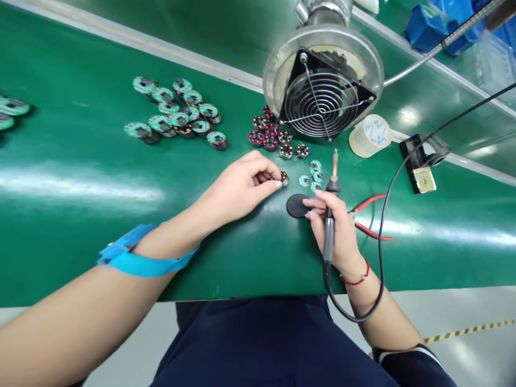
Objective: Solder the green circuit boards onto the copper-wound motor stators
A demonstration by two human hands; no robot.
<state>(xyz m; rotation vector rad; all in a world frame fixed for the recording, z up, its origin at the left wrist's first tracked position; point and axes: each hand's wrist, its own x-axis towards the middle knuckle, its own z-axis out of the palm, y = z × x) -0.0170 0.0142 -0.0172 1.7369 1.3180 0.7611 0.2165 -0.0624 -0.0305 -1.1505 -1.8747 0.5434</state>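
Observation:
My left hand point(242, 185) pinches a small wound coil stator point(284, 178) between thumb and fingertips, just above the green table. A blue wrist strap point(139, 255) circles that forearm. My right hand point(336, 231) is closed around a soldering iron point(331, 209), tip pointing away from me. Its fingertips rest beside a black round pad point(296, 206). A few small green circuit boards point(312, 176) lie between the two hands.
A fume-extractor fan point(324, 94) stands behind the work spot, with bare stators point(274, 137) in front of it. Finished parts with green boards point(177, 113) are heaped at the left. Red-handled cutters point(368, 217), a tape roll point(371, 134) and a black stand point(421, 161) lie right.

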